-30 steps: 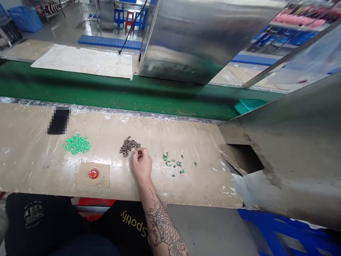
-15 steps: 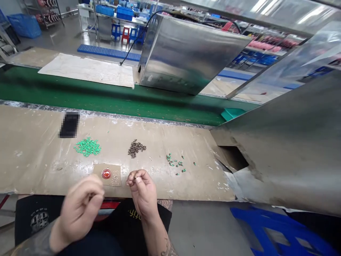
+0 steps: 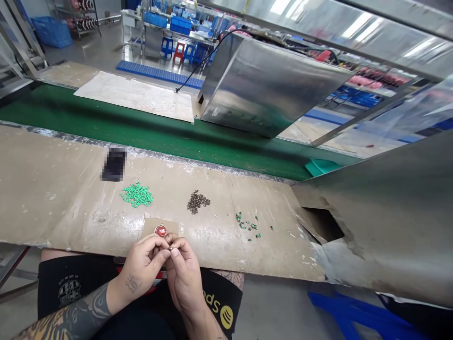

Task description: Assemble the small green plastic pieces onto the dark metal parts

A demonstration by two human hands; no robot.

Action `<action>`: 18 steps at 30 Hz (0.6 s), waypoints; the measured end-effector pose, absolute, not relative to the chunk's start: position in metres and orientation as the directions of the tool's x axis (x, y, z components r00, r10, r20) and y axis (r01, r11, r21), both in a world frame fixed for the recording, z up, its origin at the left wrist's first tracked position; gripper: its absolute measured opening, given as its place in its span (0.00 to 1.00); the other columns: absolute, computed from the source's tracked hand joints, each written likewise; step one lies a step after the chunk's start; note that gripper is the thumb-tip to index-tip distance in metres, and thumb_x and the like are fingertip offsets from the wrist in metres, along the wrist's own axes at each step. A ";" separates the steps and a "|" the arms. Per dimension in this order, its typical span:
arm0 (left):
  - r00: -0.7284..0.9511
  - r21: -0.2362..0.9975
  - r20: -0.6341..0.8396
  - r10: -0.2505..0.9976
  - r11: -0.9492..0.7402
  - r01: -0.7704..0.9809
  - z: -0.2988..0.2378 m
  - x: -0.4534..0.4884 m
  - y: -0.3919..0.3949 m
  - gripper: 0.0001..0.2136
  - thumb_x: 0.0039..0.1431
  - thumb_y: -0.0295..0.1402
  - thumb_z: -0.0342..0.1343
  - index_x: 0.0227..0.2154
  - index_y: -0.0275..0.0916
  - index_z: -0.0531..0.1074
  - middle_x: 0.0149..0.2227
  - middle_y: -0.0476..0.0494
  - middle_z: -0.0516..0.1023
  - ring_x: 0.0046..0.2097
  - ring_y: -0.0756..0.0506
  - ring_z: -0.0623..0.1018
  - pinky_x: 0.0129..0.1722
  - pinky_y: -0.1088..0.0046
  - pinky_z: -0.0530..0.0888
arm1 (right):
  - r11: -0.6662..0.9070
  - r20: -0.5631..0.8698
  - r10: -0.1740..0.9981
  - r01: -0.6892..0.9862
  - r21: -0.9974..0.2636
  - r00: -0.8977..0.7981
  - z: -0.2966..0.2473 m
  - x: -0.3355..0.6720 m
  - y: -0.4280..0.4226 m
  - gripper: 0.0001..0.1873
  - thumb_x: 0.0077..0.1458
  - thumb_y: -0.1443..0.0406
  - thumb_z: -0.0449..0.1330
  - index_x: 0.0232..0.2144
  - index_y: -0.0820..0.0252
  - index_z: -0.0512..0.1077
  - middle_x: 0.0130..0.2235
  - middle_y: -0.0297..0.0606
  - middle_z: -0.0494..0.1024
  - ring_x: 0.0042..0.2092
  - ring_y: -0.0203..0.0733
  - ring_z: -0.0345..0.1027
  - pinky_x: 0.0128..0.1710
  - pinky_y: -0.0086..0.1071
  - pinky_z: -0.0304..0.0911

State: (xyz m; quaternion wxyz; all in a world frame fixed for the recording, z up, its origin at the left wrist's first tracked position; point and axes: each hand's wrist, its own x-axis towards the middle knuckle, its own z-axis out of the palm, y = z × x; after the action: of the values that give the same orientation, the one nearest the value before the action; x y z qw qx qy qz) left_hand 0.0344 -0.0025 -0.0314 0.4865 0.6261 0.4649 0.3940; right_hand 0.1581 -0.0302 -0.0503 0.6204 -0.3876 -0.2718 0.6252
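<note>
My left hand and my right hand meet at their fingertips above the table's near edge. Between the right thumb and forefinger sits a tiny dark brown piece, too small to name. The left thumb and forefinger close against it; whether they hold a piece of their own is hidden. Just beyond the fingers, a round red tin rests on a cardboard square, partly covered by my hands. Past it lie a heap of small green pieces and a heap of dark brown pieces.
Scattered green-and-brown pieces lie to the right on the brown tabletop. A blurred black object is at the back left. Behind runs a green belt with a metal box. A metal panel stands at right.
My left hand has moved right and its fingertips now meet those of my right hand. The whole view has shifted, with the table things appearing farther right.
</note>
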 end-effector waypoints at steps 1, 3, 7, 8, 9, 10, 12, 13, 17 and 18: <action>0.260 0.975 0.061 0.964 -0.114 0.191 -0.031 0.032 -0.002 0.08 0.66 0.35 0.56 0.32 0.39 0.75 0.32 0.46 0.76 0.33 0.46 0.75 0.33 0.73 0.71 | -0.063 -0.121 0.990 -0.516 -0.854 0.079 -0.050 0.158 -0.030 0.08 0.62 0.58 0.64 0.34 0.54 0.71 0.45 0.38 0.75 0.51 0.45 0.70 0.55 0.43 0.66; 0.268 0.970 0.119 0.956 -0.169 0.174 -0.030 0.027 0.001 0.09 0.67 0.34 0.55 0.31 0.39 0.74 0.32 0.46 0.75 0.34 0.46 0.75 0.34 0.73 0.71 | 0.006 -0.030 0.995 -0.353 -0.936 0.096 -0.048 0.161 -0.031 0.07 0.63 0.60 0.62 0.34 0.55 0.71 0.43 0.39 0.75 0.48 0.45 0.72 0.51 0.42 0.69; 0.382 0.958 0.184 0.905 -0.252 0.135 -0.026 0.015 0.007 0.10 0.69 0.32 0.52 0.31 0.39 0.72 0.33 0.46 0.72 0.34 0.47 0.73 0.35 0.73 0.71 | 0.258 0.260 0.966 0.090 -0.962 0.011 -0.038 0.176 -0.030 0.06 0.64 0.69 0.58 0.41 0.53 0.73 0.40 0.39 0.76 0.43 0.43 0.73 0.44 0.37 0.71; 0.423 0.957 0.181 0.888 -0.258 0.132 -0.026 0.012 0.009 0.10 0.69 0.31 0.51 0.31 0.39 0.72 0.33 0.46 0.72 0.34 0.47 0.73 0.35 0.73 0.71 | 0.314 0.310 0.949 0.169 -0.934 -0.046 -0.035 0.180 -0.029 0.10 0.64 0.71 0.58 0.44 0.52 0.73 0.41 0.38 0.77 0.43 0.43 0.73 0.44 0.37 0.71; 0.455 0.957 0.171 0.874 -0.258 0.136 -0.025 0.010 0.011 0.09 0.69 0.31 0.51 0.32 0.39 0.72 0.33 0.46 0.72 0.35 0.47 0.73 0.36 0.73 0.70 | 0.360 0.344 0.933 0.230 -0.904 -0.107 -0.032 0.184 -0.028 0.14 0.63 0.73 0.57 0.46 0.51 0.73 0.41 0.38 0.77 0.43 0.42 0.74 0.44 0.36 0.71; 0.474 0.957 0.156 0.867 -0.252 0.146 -0.025 0.008 0.013 0.09 0.69 0.30 0.52 0.32 0.39 0.72 0.33 0.46 0.71 0.35 0.47 0.73 0.36 0.73 0.70 | 0.397 0.365 0.917 0.278 -0.875 -0.163 -0.030 0.187 -0.027 0.16 0.63 0.75 0.57 0.48 0.50 0.72 0.42 0.38 0.78 0.43 0.42 0.74 0.43 0.36 0.71; 0.489 0.958 0.113 0.865 -0.225 0.176 -0.024 0.005 0.015 0.08 0.67 0.28 0.53 0.32 0.39 0.73 0.33 0.47 0.71 0.36 0.47 0.73 0.37 0.73 0.70 | 0.453 0.384 0.889 0.351 -0.820 -0.250 -0.026 0.193 -0.025 0.19 0.62 0.77 0.56 0.50 0.50 0.71 0.42 0.38 0.79 0.43 0.42 0.74 0.43 0.37 0.71; 0.491 0.960 0.093 0.866 -0.208 0.187 -0.024 0.004 0.015 0.08 0.66 0.27 0.53 0.31 0.39 0.73 0.34 0.47 0.71 0.36 0.47 0.73 0.37 0.73 0.69 | 0.472 0.388 0.878 0.374 -0.799 -0.279 -0.026 0.195 -0.024 0.20 0.62 0.77 0.57 0.50 0.50 0.70 0.42 0.38 0.80 0.43 0.42 0.74 0.43 0.38 0.71; 0.499 0.967 0.058 0.865 -0.173 0.188 -0.027 0.002 0.012 0.08 0.65 0.27 0.53 0.30 0.39 0.73 0.33 0.47 0.70 0.35 0.47 0.72 0.36 0.73 0.68 | 0.481 0.381 0.871 0.376 -0.792 -0.310 -0.028 0.195 -0.022 0.16 0.61 0.77 0.56 0.46 0.51 0.71 0.39 0.37 0.80 0.41 0.43 0.74 0.41 0.39 0.72; 0.494 0.968 0.056 0.867 -0.167 0.185 -0.029 0.002 0.010 0.08 0.65 0.27 0.53 0.30 0.39 0.73 0.33 0.47 0.70 0.35 0.47 0.72 0.36 0.72 0.68 | 0.476 0.387 0.874 0.363 -0.801 -0.294 -0.029 0.194 -0.023 0.15 0.61 0.76 0.56 0.44 0.51 0.71 0.39 0.37 0.80 0.40 0.42 0.75 0.40 0.39 0.72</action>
State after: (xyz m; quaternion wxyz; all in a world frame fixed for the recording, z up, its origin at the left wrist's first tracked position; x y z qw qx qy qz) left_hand 0.0022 0.0105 -0.0285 0.5206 0.6901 0.3811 0.3279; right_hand 0.1939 -0.0231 -0.0293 0.4258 -0.4145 -0.7462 0.3001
